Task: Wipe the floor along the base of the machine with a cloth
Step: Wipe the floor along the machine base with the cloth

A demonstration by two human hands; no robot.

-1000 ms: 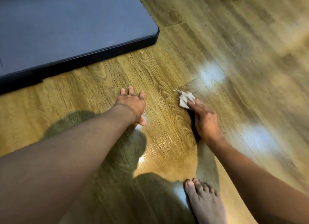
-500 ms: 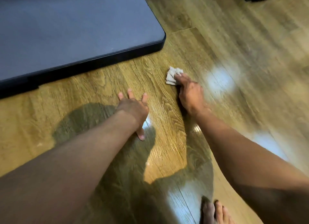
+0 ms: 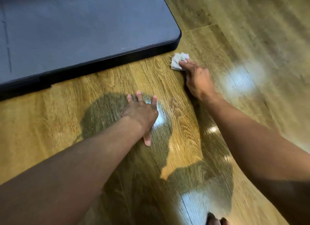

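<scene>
**Pressing cloth by the machine's corner**

Right hand (image 3: 198, 81) lays close-set fingers on the crumpled cloth (image 3: 178, 61) at 1 o'clock, just beside the corner of the machine base (image 3: 83, 31). The thumb is hidden and blurred, so the grip is unclear. Left hand (image 3: 142, 114) lies flat on the floor (image 3: 251, 40), fingers spread.

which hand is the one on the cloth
The right hand, by the rounded corner of the machine: it presses the crumpled white cloth onto the floor. The left hand lies flat on bare floor, fingers spread, touching no cloth.
</scene>
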